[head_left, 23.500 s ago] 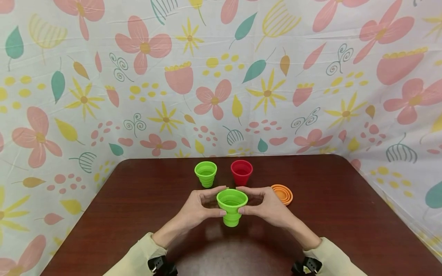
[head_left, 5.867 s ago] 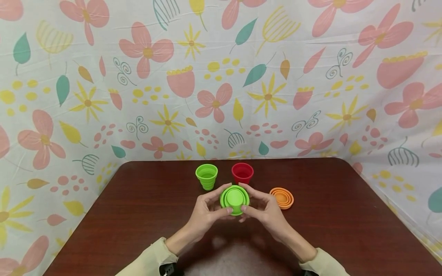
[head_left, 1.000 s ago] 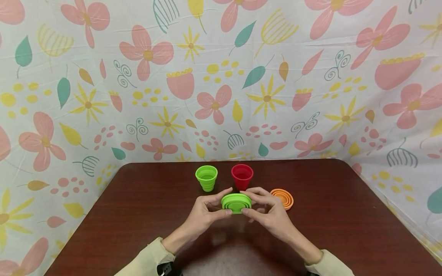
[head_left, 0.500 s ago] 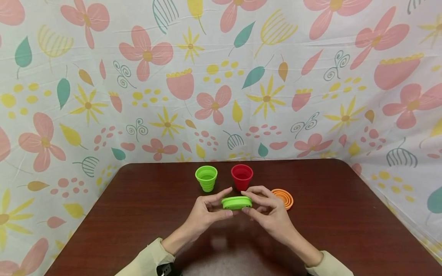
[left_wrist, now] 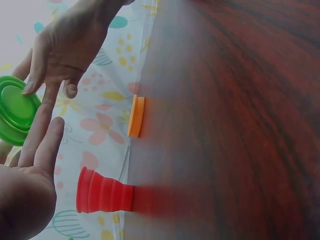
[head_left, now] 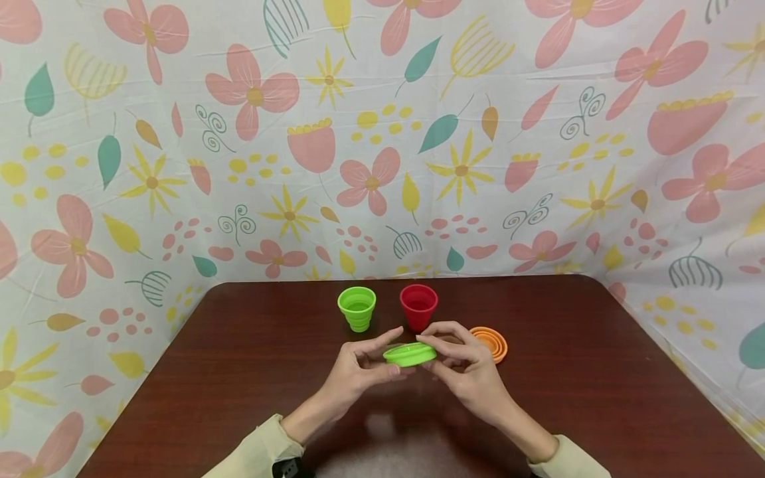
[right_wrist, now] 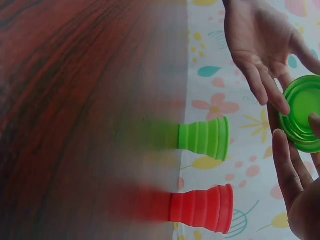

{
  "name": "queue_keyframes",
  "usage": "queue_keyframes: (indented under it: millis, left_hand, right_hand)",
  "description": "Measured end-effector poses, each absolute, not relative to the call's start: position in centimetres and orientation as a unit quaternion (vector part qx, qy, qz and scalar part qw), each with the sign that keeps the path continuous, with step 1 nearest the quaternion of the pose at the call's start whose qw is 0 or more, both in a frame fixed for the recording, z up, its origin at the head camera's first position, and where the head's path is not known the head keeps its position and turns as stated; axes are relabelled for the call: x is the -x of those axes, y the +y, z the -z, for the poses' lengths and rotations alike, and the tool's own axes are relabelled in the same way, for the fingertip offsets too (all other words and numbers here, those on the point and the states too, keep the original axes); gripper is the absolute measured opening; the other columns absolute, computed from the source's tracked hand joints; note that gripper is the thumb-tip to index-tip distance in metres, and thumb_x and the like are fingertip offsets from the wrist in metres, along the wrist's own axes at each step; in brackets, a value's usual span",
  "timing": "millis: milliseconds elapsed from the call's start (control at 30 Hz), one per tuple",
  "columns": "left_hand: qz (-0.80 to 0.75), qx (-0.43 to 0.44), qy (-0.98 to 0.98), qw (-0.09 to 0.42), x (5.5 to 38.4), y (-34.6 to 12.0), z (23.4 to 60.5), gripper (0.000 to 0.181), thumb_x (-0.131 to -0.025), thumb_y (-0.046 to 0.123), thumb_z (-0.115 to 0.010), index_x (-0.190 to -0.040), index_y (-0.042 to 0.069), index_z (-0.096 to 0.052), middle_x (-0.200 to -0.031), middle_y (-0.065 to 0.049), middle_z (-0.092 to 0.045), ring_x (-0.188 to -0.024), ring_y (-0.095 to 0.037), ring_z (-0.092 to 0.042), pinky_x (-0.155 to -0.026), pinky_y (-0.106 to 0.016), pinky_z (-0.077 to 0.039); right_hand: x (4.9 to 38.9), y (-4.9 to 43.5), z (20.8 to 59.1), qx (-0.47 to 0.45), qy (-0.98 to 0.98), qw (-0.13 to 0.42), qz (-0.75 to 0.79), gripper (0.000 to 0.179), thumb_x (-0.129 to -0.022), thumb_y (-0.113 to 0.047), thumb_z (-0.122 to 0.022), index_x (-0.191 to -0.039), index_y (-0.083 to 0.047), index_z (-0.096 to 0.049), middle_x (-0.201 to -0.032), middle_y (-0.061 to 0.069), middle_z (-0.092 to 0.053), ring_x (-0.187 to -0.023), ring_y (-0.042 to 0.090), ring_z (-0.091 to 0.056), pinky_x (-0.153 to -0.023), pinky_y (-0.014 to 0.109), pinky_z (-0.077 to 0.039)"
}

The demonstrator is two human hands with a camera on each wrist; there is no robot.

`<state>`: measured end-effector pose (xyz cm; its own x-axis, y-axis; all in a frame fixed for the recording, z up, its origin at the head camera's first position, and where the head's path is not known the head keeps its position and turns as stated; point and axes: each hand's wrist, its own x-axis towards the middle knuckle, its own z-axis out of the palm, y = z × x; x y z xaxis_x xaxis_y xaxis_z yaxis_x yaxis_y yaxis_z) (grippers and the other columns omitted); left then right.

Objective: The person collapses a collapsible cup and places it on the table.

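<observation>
Collapsed green cup: bright lime silicone, squashed into a flat disc of nested rings. It lies nearly level above the table, centre frame, broad axis left-right, slightly tilted. My left hand pinches its left edge, my right hand its right edge. Behind it stand the expanded green cup and red cup; flattened orange cup lies to the right.
</observation>
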<state>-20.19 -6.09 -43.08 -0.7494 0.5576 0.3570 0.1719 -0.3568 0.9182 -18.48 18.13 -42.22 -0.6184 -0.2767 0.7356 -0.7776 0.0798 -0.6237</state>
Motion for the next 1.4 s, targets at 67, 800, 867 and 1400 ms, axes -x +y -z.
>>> queue_keyframes:
  millis: [67, 800, 867, 1400]
  left_hand:
    - [-0.756, -0.331, 0.551, 0.12, 20.18, -6.08, 43.09, 0.061, -0.098, 0.002, -0.073, -0.154, -0.004, -0.049, -0.14, -0.034, -0.058, -0.109, -0.047, -0.07, -0.094, -0.053, -0.057]
    - [-0.744, -0.316, 0.582, 0.084, 20.14, -6.22, 43.06, 0.079, -0.088, -0.001, -0.084, -0.158, 0.003, -0.046, -0.149, -0.024, -0.056, -0.112, -0.024, -0.073, -0.09, -0.037, -0.061]
    - [-0.744, -0.317, 0.582, 0.085, 20.11, -6.23, 43.07, 0.08, -0.088, -0.002, -0.084, -0.158, 0.003, -0.047, -0.149, -0.023, -0.056, -0.113, -0.024, -0.072, -0.09, -0.037, -0.061]
    - [-0.737, -0.331, 0.581, 0.096, 20.1, -6.4, 42.89, 0.081, -0.086, -0.009, -0.082, -0.158, 0.0, -0.045, -0.152, -0.022, -0.053, -0.118, -0.028, -0.07, -0.091, -0.042, -0.061]
  right_hand:
    - [18.51, 18.13, 42.25, -0.38, -0.7, 0.221, -0.563, 0.05, -0.084, 0.018, -0.077, -0.128, -0.005, -0.076, -0.125, 0.015, -0.062, -0.104, 0.018, -0.069, -0.061, 0.027, -0.061]
    - [18.53, 18.72, 41.67, -0.335, -0.721, 0.061, -0.603, 0.079, -0.082, 0.004, -0.088, -0.153, -0.011, -0.056, -0.155, 0.014, -0.049, -0.119, 0.022, -0.065, -0.082, 0.043, -0.065]
    - [18.57, 18.75, 41.69, -0.33, -0.721, 0.047, -0.607, 0.079, -0.082, 0.003, -0.088, -0.153, -0.011, -0.056, -0.155, 0.016, -0.05, -0.115, 0.024, -0.068, -0.082, 0.043, -0.065]
    - [18.87, 18.77, 41.73, -0.318, -0.716, 0.024, -0.622, 0.077, -0.084, 0.0, -0.088, -0.153, -0.013, -0.056, -0.15, 0.014, -0.057, -0.113, 0.028, -0.071, -0.087, 0.043, -0.063]
